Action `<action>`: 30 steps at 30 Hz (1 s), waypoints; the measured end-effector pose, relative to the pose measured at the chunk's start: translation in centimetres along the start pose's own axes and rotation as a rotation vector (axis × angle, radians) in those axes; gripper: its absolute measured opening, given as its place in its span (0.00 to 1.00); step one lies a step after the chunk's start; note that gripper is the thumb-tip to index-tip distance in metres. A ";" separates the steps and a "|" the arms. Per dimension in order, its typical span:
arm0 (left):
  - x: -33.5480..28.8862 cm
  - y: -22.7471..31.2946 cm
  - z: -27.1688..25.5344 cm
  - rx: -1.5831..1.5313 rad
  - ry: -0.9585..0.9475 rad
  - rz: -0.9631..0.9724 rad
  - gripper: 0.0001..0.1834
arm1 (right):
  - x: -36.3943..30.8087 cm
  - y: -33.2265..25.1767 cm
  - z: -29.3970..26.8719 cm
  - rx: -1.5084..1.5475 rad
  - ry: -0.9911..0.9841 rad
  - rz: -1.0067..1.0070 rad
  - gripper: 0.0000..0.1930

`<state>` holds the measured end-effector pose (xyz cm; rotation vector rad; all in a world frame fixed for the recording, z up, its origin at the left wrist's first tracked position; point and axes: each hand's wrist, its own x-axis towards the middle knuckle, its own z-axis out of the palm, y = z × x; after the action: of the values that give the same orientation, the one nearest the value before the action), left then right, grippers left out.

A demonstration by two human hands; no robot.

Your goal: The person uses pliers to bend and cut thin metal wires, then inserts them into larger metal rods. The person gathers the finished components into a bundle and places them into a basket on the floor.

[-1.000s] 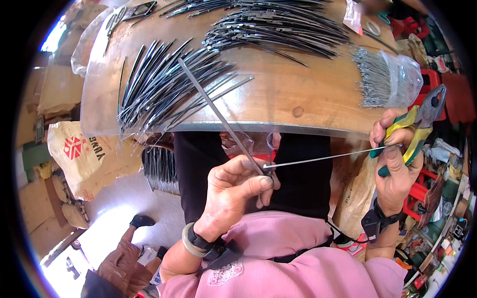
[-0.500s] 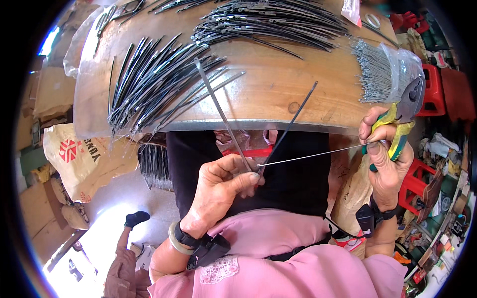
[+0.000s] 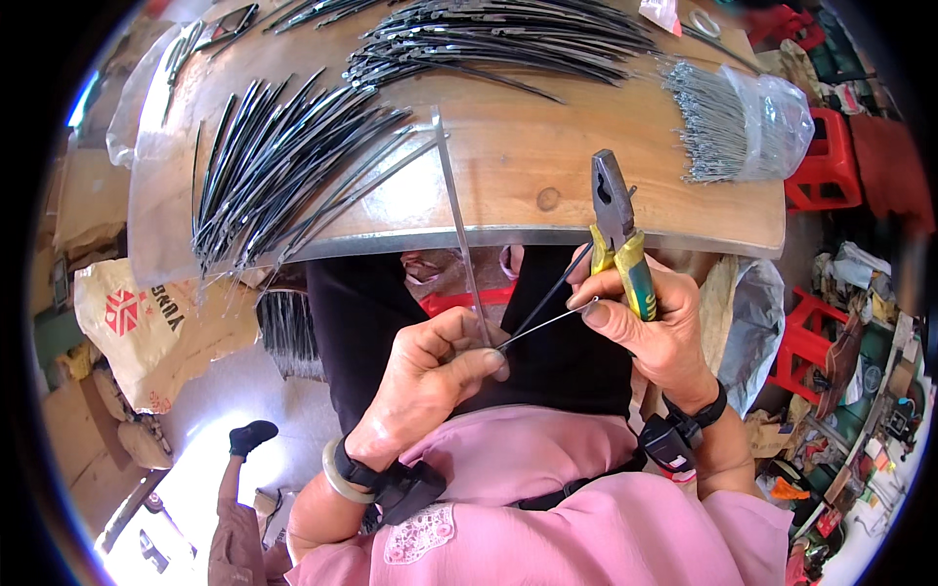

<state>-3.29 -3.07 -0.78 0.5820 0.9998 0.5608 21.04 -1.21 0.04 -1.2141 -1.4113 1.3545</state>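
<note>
Just off table (image 3: pixel 532 171), L hand (image 3: pixel 440 359) pinches strips (image 3: pixel 460 225) + wire (image 3: pixel 550 321); R hand (image 3: pixel 660 317) grasps wire's far end, prob. for tautness, + pliers (image 3: pixel 615 215).

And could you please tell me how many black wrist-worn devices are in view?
2: one device is strapped just behind the left hand, beside a pale bangle; the other device, just behind the right hand, which holds the pliers.
</note>
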 end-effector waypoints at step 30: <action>1.7 6.1 -0.6 0.252 -0.227 -0.071 0.16 | 1.7 -2.6 -0.2 -0.799 -0.170 -0.542 0.14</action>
<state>-4.06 2.56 2.04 0.8119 0.8771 0.2988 20.61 0.56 2.49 -1.0561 -2.3153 0.5194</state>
